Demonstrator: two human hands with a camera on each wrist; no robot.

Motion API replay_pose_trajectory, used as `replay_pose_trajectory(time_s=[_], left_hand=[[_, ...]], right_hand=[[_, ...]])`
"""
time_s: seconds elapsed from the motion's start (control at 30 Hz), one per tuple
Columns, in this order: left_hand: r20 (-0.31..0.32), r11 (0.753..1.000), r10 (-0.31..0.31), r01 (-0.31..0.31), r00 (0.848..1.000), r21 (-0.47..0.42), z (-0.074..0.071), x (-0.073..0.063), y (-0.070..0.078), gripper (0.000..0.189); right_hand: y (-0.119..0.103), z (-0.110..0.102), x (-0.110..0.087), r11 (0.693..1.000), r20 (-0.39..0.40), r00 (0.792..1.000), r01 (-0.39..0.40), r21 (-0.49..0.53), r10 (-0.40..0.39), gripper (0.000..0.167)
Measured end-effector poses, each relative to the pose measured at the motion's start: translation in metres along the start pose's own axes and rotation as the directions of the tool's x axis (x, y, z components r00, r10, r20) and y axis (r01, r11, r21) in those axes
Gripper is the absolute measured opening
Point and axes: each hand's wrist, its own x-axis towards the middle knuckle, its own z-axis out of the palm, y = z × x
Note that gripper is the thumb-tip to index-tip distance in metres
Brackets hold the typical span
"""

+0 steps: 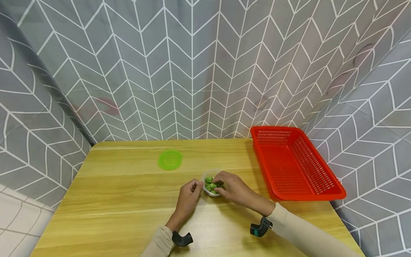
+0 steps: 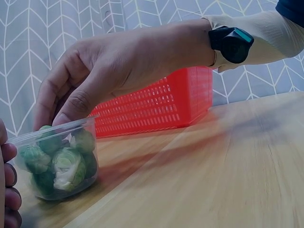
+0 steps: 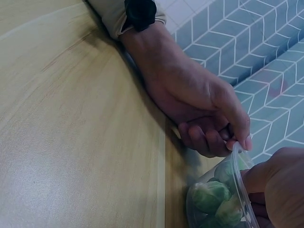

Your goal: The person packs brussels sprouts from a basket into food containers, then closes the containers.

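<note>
Several green Brussels sprouts (image 2: 69,167) lie in a small clear plastic container (image 1: 211,193) on the wooden table. My left hand (image 1: 188,198) pinches the container's rim between thumb and forefinger on its left side, with the other fingers curled, as the right wrist view shows. From the right, my right hand (image 1: 236,188) reaches over the rim, its thumb and fingers curled down around a sprout inside the container. Its fingertips are partly hidden behind the rim and the sprouts. One sprout facing the left wrist camera shows a pale, cut-looking side.
A round green lid (image 1: 170,160) lies flat on the table (image 1: 122,192), behind and left of the container. The large red plastic basket (image 1: 273,175) stands at the right edge. A grey patterned curtain (image 1: 192,71) hangs behind the table and along its sides.
</note>
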Motion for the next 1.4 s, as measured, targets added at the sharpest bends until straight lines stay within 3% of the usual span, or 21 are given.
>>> replay_pose_trajectory(time_s=[0.07, 0.5, 0.87, 0.97, 1.17, 1.3, 1.4], left_hand=[[0.010, 1.000, 0.003, -0.003, 1.000, 0.006, 0.000, 0.002, -0.010, 0.033], [0.021, 1.000, 0.001, -0.001, 1.000, 0.009, 0.000, 0.000, -0.013, 0.036], [0.008, 1.000, 0.019, -0.019, 1.000, 0.013, 0.000, 0.001, -0.012, 0.032], [-0.021, 1.000, 0.026, -0.026, 0.999, 0.006, 0.000, 0.001, -0.011, 0.029], [-0.058, 0.999, 0.020, -0.022, 0.998, -0.036, 0.003, 0.001, -0.010, 0.028], [-0.062, 0.995, -0.035, 0.030, 0.997, -0.092, 0.001, 0.001, -0.008, 0.028], [-0.083, 0.988, -0.072, 0.060, 0.994, -0.144, -0.009, 0.004, -0.006, 0.030]], right_hand=[[0.000, 0.000, -0.001, 1.000, -0.007, 1.000, 0.006, 0.005, -0.006, 0.022], [0.001, 0.002, -0.002, 0.999, -0.006, 0.999, -0.032, 0.033, 0.032, 0.023], [0.001, 0.007, -0.004, 0.989, -0.146, 0.989, -0.001, 0.151, 0.023, 0.017], [-0.001, 0.009, -0.003, 0.982, -0.191, 0.980, -0.011, 0.191, 0.048, 0.017], [-0.016, 0.008, 0.007, 0.949, -0.245, 0.954, -0.093, 0.301, 0.171, 0.014], [-0.033, 0.007, 0.021, 0.933, -0.266, 0.939, -0.122, 0.338, 0.220, 0.014], [-0.053, 0.008, 0.035, 0.918, -0.248, 0.935, -0.150, 0.368, 0.252, 0.018]])
